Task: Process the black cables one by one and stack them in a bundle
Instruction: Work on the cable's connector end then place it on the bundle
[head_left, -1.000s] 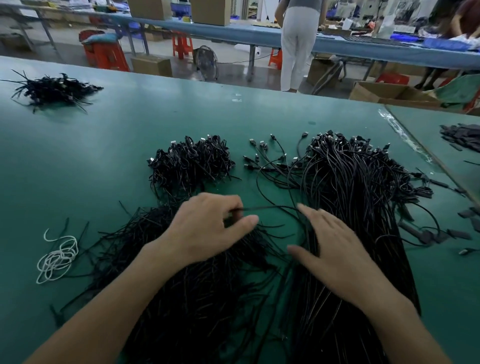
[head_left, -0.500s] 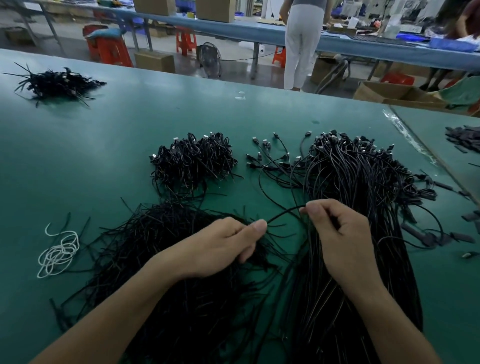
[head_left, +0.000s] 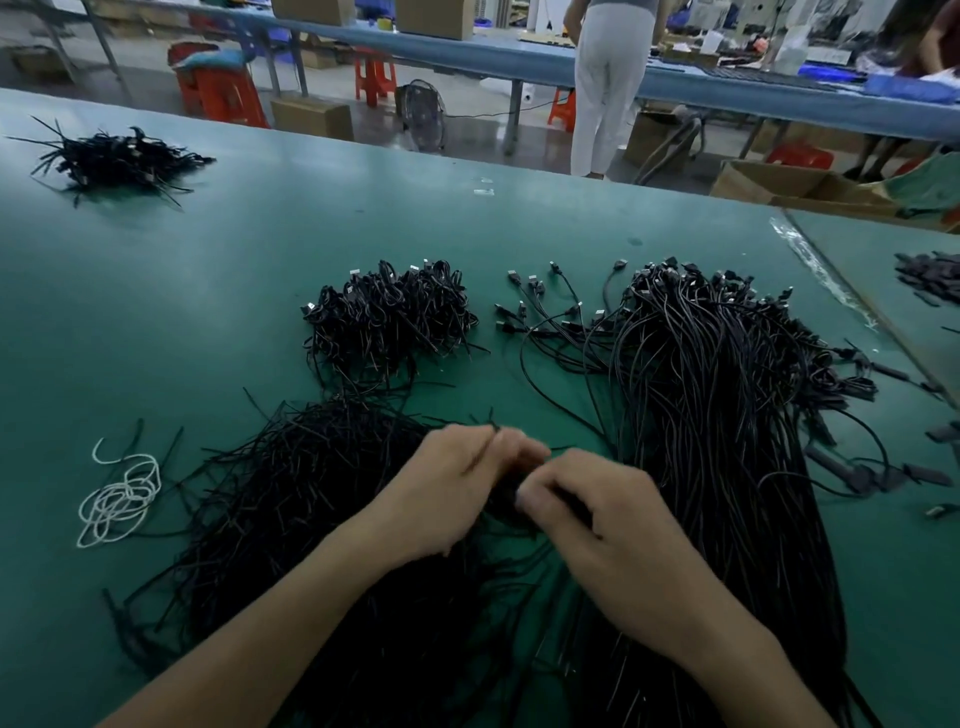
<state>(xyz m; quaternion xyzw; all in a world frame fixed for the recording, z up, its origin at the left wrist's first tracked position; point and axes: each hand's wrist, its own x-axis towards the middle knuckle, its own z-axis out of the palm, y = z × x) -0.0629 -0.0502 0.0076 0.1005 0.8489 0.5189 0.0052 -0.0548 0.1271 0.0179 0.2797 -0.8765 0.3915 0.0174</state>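
- The left hand (head_left: 447, 488) and right hand (head_left: 618, 530) meet fingertip to fingertip. Both have curled fingers pinching a thin black cable (head_left: 511, 501) between them, though blur hides the exact grip.
- Under the forearms lies a loose, wiry mat of thin black strands (head_left: 311, 519).
- On the right, a heap of long cables (head_left: 727, 467) runs straight and glossy, with the plug ends at its far side.
- A white cord (head_left: 119, 499) lies in limp loops at the left.
- Farther on, a tangled mound of coiled cables (head_left: 389, 317) sits beside a few loose cables (head_left: 545, 322) with small connectors.
- The smooth green table (head_left: 208, 260) carries a spiky black pile (head_left: 114, 158) at far left.
- Beyond, a person (head_left: 608, 88) in pale trousers stands near red plastic stools (head_left: 223, 93).
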